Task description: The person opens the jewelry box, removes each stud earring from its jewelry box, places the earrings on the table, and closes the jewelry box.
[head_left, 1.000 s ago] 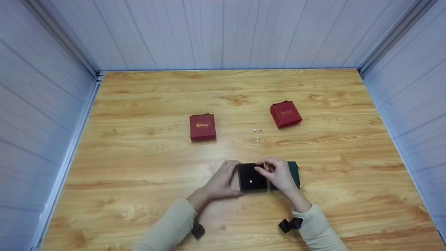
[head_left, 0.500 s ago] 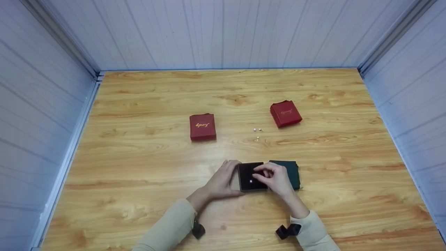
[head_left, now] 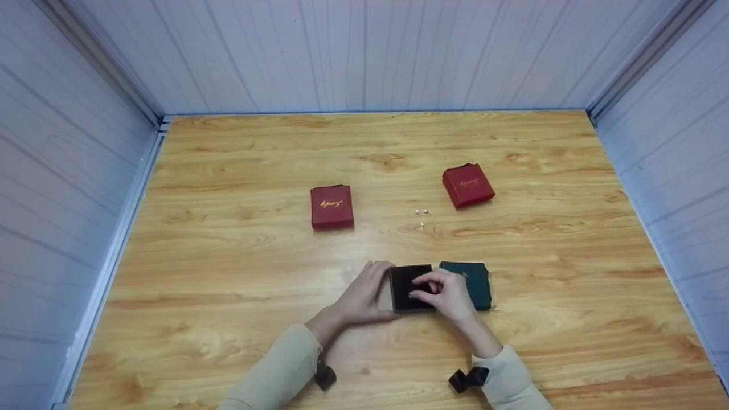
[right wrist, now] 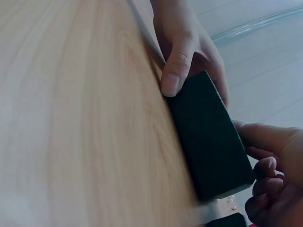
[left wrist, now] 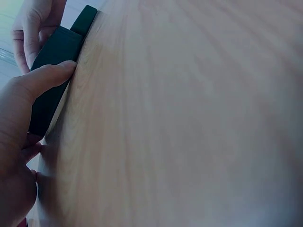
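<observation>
My left hand (head_left: 360, 293) holds a small green jewellery box (left wrist: 52, 49) from its left side, thumb on the near wall and fingers at the far one. The box stands lidless, its black pad (head_left: 401, 279) facing up. Over the pad, my right hand (head_left: 453, 293) has its index finger and thumb parted, the thumb right at a small stud earring (head_left: 411, 295). In the right wrist view, the box wall hides these two fingertips, and the other fingers are curled. Beside the box, partly under the right hand, lies its green lid (head_left: 477, 285) with gold lettering.
Two red jewellery boxes with gold lettering stand further back, one red box (head_left: 332, 208) left of centre and another red box (head_left: 468, 185) to the right. Between them lie three loose stud earrings (head_left: 422, 225). Pale panel walls (head_left: 364, 57) bound the wooden table at the back and sides.
My right hand has shifted slightly left and toward me over the pad, bringing its thumb to the stud. More of the green lid shows. The left hand and the box have stayed put.
</observation>
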A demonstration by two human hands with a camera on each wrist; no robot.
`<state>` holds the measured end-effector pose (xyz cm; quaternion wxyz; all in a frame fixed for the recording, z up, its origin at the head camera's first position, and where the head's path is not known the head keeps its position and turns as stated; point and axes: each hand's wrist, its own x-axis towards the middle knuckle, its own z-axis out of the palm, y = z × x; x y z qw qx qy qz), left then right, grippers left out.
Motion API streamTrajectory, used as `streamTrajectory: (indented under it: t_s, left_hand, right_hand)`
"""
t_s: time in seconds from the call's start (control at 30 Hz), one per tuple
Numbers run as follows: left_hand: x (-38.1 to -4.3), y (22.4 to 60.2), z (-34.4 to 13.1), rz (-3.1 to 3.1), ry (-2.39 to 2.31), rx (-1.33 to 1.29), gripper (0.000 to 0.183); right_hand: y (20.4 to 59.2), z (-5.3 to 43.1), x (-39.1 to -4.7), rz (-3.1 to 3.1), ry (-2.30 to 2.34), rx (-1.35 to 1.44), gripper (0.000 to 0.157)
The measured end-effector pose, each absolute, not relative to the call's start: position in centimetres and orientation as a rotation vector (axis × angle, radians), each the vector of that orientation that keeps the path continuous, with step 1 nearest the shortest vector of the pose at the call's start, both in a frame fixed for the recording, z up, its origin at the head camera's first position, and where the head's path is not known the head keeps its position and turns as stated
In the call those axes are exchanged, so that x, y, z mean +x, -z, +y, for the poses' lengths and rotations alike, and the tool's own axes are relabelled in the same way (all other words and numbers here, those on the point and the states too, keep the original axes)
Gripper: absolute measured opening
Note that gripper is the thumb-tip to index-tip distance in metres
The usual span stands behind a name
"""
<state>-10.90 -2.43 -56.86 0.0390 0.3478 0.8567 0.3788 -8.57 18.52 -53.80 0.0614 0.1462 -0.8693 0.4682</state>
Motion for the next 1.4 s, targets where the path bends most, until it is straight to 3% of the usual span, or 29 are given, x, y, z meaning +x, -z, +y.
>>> streamTrajectory:
  t_s: [0.73,1.4]
  left_hand:
    - [-10.85,56.91,-2.34,2.631,-1.179,1.067,0.087]
    - [-10.84,56.84,-2.37,2.624,-1.183,1.062,0.087]
  right_hand:
    - [53.83,18.18,-8.45,-2.795,-1.227,0.437,0.026]
    - [53.69,17.91,-8.69,-2.784,-1.189,0.475,0.019]
